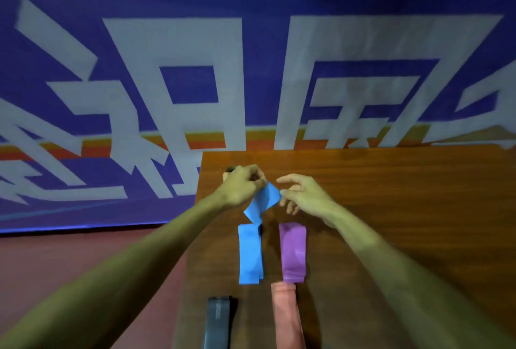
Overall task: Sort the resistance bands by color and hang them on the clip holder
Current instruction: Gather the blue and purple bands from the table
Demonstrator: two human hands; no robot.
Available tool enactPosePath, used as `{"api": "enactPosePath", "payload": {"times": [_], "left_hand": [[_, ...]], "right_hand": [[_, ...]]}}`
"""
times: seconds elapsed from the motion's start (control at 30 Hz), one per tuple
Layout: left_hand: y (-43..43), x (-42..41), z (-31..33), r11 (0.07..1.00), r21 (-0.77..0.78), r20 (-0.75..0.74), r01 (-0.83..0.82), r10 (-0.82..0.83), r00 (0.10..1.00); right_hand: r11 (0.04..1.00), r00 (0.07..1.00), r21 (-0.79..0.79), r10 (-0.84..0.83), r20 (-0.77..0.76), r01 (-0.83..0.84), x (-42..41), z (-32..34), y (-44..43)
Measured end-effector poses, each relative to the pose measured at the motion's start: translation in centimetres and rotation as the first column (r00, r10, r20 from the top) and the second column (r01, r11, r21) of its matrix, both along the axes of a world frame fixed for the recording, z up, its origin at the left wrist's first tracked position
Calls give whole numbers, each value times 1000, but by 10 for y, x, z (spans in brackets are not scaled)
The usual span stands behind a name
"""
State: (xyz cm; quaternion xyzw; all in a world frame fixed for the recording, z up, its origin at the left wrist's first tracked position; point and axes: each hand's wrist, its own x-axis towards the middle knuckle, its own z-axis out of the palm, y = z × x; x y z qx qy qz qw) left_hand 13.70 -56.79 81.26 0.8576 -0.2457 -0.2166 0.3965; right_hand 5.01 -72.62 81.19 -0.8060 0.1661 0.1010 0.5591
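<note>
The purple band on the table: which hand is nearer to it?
Right. The right hand is just beyond the far end of the purple band. The left hand, pinching the lifted blue band, is farther off to the left, beyond the flat blue band.

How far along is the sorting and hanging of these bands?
Done: nothing looks hung yet. In hand: the left hand pinches a blue band, with the right hand at its other corner. Left: a second blue band, purple band, pink band and dark band lie on the table.
</note>
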Motion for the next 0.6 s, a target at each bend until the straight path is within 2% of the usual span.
{"api": "enactPosePath", "payload": {"times": [0.17, 0.23, 0.43, 0.6], "left_hand": [[-29, 9, 97, 977, -54, 157, 207, -197, 968], [-40, 11, 134, 961, -63, 233, 267, -246, 941], [-72, 11, 243, 933, -12, 476, 361, -312, 822], [-90, 7, 309, 928, -109, 491, 356, -262, 831]], "right_hand": [[960, 976, -279, 52, 212, 9, 6, 85, -41], [945, 955, -327, 68, 290, 32, 10, 117, -56], [981, 864, -194, 97, 493, 1, 12, 207, -86], [990, 841, -35, 132, 525, -134, 10, 257, -109]]}}
